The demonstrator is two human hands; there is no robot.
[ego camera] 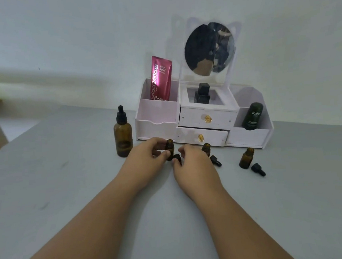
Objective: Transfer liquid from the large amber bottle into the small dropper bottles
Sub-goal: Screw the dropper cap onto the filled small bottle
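Thumb and fingers of L hand (145, 157) curl round an uncapped small dropper bottle (169, 146), held upright. R hand (192, 166) fingertips pinch a black dropper cap (177, 158) touching the bottle's base. Large amber bottle (123, 136), capped, stands just left of L hand, mid-table (67, 179). Right of R hand are 2 more open small bottles (246, 159), w/ caps (258, 169) lying beside. White organizer (158, 118) sits behind, near the far edge.

At the back of the grey bench (67, 179) stands a white organiser (204, 122) with an oval mirror (208, 47), holding a pink tube (160, 78), a black bottle (202, 93) and a dark green bottle (252, 116).
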